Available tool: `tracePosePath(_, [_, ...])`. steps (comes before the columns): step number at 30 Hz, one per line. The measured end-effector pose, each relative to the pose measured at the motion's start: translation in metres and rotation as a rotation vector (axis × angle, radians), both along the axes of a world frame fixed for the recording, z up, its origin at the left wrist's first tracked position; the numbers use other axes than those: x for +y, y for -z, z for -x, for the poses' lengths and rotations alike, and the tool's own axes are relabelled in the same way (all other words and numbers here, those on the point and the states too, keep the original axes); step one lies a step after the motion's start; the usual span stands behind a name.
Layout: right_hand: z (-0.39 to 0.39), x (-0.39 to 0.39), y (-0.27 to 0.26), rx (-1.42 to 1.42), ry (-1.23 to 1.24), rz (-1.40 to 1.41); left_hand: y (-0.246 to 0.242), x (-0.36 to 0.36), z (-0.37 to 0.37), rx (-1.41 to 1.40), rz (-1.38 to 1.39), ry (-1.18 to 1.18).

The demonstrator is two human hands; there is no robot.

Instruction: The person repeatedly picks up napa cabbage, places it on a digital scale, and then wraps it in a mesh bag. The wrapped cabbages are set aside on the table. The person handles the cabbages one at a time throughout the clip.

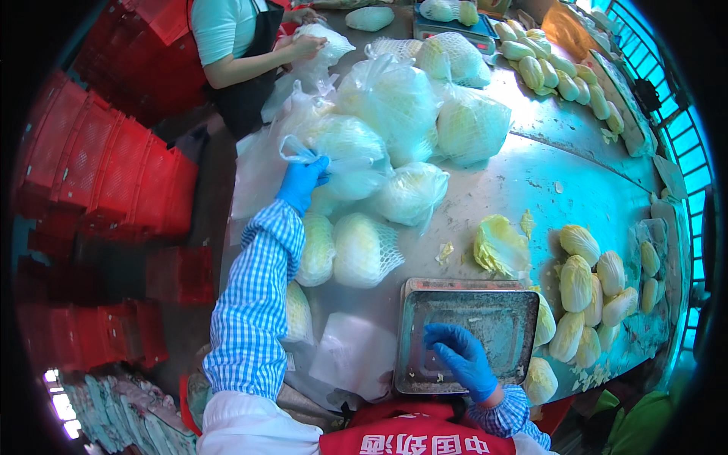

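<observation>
My left hand (304, 182), in a blue glove, grips the tied top of a clear plastic bag (347, 153) with netted cabbage inside. More bagged cabbages (389, 102) are heaped behind it. Two cabbages in white foam nets (358, 250) lie beside my left forearm, and part of another shows lower down. My right hand (458, 355), also blue-gloved, is over a metal tray (530, 341) with its fingers curled and apart, holding nothing. Flat plastic bags (355, 355) lie left of the tray. Bare napa cabbages (577, 284) are piled to the right.
Across the metal table (557, 187), another person (239, 57) handles a bagged item. A scale (480, 42) and a row of cabbages (560, 74) are at the far side. Loose leaves (500, 244) lie behind the tray. Red crates (108, 165) are stacked at left.
</observation>
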State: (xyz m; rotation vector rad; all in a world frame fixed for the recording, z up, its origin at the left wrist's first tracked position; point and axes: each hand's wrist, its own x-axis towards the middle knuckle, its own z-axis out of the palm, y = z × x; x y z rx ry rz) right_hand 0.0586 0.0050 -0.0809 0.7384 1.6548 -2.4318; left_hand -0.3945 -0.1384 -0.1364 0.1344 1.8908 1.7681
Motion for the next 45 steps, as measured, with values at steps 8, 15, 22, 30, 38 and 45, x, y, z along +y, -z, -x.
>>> tracePosePath(8, [-0.017,0.006,0.012,0.002,0.001,-0.036,-0.068,-0.1,-0.028,0.072,0.218,0.272])
tracePosePath(15, [0.041,-0.007,0.021,0.138,-0.201,-0.45,-0.049,-0.132,-0.07,0.206,0.236,0.18])
tracePosePath(22, [0.242,0.0,0.041,0.497,0.011,-1.277,0.017,-0.039,-0.138,0.681,0.34,0.246])
tracePosePath(30, [0.353,0.028,0.059,0.389,-0.131,-1.338,0.009,-0.005,-0.288,0.614,0.229,0.454])
tracePosePath(38, [0.272,0.157,0.047,0.42,0.443,-0.735,0.004,-0.137,-0.348,0.031,0.167,0.028])
tracePosePath(45, [0.244,0.263,0.052,0.446,0.583,-0.434,0.036,-0.199,-0.45,-0.267,0.176,-0.399])
